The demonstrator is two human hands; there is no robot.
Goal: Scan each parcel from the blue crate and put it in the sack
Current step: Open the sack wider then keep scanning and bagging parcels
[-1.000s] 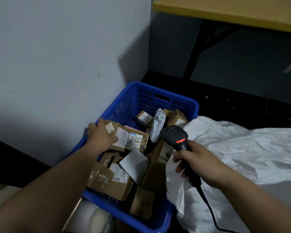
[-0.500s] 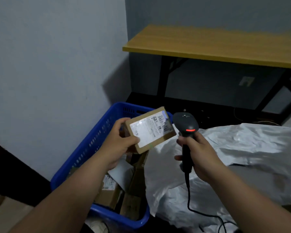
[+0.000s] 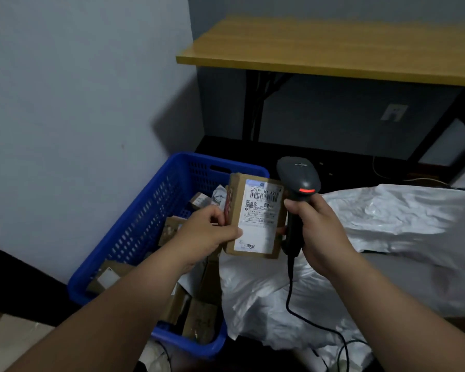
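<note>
**Parcel turned upright beside the scanner**

Half a second ago the box [image 3: 254, 216] was tilted, its label glaring white and angled up; now it stands upright with the label square to the camera and the barcode near its top edge legible. A second ago it was still lying in the crate [image 3: 134, 232], so the pick is done and this is the scanning step.

The left hand [image 3: 207, 237] grips the box by its left edge, thumb across the lower label and fingers curled round the side. The right hand [image 3: 318, 232] is wrapped tightly round the handle of the scanner [image 3: 298, 181], whose red light glows. The scanner's head sits just beside the box's upper right corner, nearly touching it, its cable trailing down over the sack [image 3: 373, 237].

The box is held above the crate's right rim, between crate and sack. Whether the scan has already registered cannot be told from the picture; no beam shows on the label. The scanner's window looks to point away from the camera, not at the barcode, so either the read has just happened or the head needs turning toward the label.

Many more boxes remain in the crate, so the task is far from finished. The sack lies crumpled to the right, its mouth not clearly visible.
</note>
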